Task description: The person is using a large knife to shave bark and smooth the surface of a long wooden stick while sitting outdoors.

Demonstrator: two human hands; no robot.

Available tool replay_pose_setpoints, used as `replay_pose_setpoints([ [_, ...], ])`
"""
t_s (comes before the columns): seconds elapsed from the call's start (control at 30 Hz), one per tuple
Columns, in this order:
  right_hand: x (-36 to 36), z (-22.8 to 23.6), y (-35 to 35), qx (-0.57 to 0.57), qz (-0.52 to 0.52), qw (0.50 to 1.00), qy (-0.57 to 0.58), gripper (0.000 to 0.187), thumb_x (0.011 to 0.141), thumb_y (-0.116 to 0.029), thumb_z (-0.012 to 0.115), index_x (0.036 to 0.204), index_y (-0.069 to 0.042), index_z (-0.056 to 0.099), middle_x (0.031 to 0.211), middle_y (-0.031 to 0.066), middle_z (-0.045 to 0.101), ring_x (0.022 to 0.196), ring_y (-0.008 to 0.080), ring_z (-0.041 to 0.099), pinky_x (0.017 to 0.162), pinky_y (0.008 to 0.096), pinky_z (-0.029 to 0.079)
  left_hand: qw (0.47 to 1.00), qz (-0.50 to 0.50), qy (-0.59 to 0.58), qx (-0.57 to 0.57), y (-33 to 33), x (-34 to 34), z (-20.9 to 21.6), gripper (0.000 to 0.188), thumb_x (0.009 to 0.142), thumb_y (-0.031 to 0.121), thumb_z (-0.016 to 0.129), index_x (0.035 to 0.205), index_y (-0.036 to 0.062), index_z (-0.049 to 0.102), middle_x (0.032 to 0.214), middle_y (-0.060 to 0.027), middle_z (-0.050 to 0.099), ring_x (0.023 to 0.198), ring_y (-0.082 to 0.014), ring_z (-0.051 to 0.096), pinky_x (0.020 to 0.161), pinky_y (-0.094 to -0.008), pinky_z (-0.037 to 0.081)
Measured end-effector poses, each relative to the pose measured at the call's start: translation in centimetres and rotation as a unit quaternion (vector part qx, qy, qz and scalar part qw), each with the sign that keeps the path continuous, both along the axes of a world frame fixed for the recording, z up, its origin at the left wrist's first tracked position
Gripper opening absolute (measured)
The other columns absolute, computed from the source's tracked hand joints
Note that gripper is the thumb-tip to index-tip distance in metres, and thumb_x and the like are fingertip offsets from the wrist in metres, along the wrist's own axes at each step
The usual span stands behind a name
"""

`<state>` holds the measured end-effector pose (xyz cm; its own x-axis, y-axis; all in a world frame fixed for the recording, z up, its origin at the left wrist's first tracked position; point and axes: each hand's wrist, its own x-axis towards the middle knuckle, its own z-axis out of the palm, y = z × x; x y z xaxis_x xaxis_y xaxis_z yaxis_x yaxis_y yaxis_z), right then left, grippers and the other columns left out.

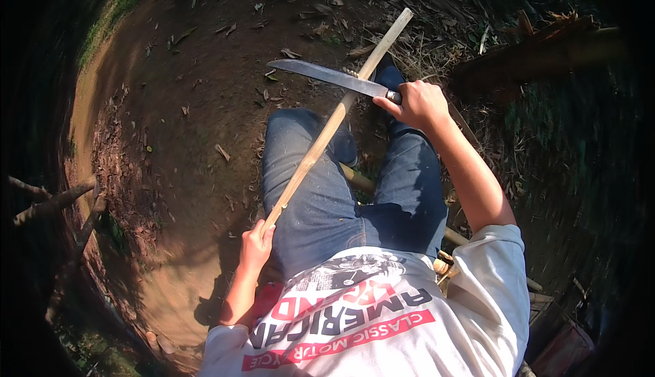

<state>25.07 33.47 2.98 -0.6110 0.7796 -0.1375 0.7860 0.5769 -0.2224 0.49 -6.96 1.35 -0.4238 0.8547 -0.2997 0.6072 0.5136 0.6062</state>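
My left hand (256,242) is closed round the near end of a long, pale, peeled wooden stick (319,146). The stick slants up and away to the right, over my left thigh, and its far end stands past my feet. In my right hand (419,104) is the dark handle of a machete (327,75). Its long blade points left and lies across the stick, beyond my knees; whether the edge bites into the wood I cannot tell. Small curls of shaving show beside the blade where it crosses the stick.
I sit with jeans-clad legs (300,172) bent, above bamboo poles (357,179). A thick log or bamboo trunk (546,60) with a splintered end lies at the right. Bare soil (191,138) with scattered dry leaves spreads ahead and left. Branches (58,203) stand at the far left.
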Motion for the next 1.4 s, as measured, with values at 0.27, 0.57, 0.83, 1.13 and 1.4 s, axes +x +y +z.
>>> replay_pose_setpoints([
  [0.27, -3.7, 1.4, -4.9, -0.07, 0.081, 0.994, -0.001, 0.072, 0.083, -0.07, 0.054, 0.062, -0.002, 0.065, 0.053, 0.0176, 0.059, 0.054, 0.0365, 0.063, 0.053, 0.0435, 0.053, 1.0, -0.013, 0.014, -0.012, -0.9, -0.5, -1.2, 0.028, 0.094, 0.022, 0.062, 0.095, -0.0067, 0.06, 0.068, -0.0263, 0.059, 0.069, -0.0429, 0.064, 0.051, -0.0433, 0.047],
  [0.57, 0.1, 0.5, 1.4, 0.012, -0.059, 0.998, 0.015, 0.078, 0.083, -0.073, 0.051, 0.057, 0.0, 0.063, 0.057, 0.0182, 0.062, 0.06, 0.0373, 0.066, 0.058, 0.0452, 0.054, 1.0, -0.012, 0.021, 0.009, -0.4, -0.4, -0.3, 0.024, 0.094, 0.022, 0.062, 0.09, -0.0015, 0.058, 0.066, -0.0261, 0.057, 0.07, -0.0447, 0.062, 0.051, -0.0465, 0.045],
  [0.83, -3.1, 1.0, -4.3, -0.073, 0.089, 0.993, 0.03, 0.073, 0.083, -0.07, 0.054, 0.061, -0.002, 0.065, 0.055, 0.018, 0.06, 0.057, 0.0384, 0.063, 0.055, 0.0441, 0.052, 1.0, -0.014, 0.027, 0.0, -0.9, -0.5, -1.2, 0.027, 0.095, 0.026, 0.061, 0.089, -0.0002, 0.057, 0.063, -0.0253, 0.056, 0.068, -0.0451, 0.061, 0.05, -0.0479, 0.044],
  [1.13, 2.5, 2.0, 3.8, -0.004, -0.111, 0.994, 0.006, 0.082, 0.085, -0.072, 0.048, 0.06, 0.005, 0.063, 0.066, 0.024, 0.064, 0.07, 0.0407, 0.066, 0.064, 0.0478, 0.054, 0.997, -0.026, 0.067, -0.004, -0.8, -0.9, -0.7, 0.029, 0.094, 0.03, 0.061, 0.092, 0.0008, 0.059, 0.063, -0.0244, 0.058, 0.067, -0.0449, 0.062, 0.051, -0.0499, 0.045],
  [1.4, -1.0, 1.1, -2.8, -0.07, 0.022, 0.997, 0.038, 0.073, 0.084, -0.069, 0.054, 0.059, -0.001, 0.061, 0.056, 0.0199, 0.058, 0.057, 0.0397, 0.061, 0.056, 0.0471, 0.051, 0.999, -0.018, 0.047, 0.003, -1.4, -0.7, -1.7, 0.028, 0.094, 0.028, 0.062, 0.093, 0.0005, 0.059, 0.064, -0.0244, 0.059, 0.067, -0.0443, 0.062, 0.052, -0.0496, 0.046],
])
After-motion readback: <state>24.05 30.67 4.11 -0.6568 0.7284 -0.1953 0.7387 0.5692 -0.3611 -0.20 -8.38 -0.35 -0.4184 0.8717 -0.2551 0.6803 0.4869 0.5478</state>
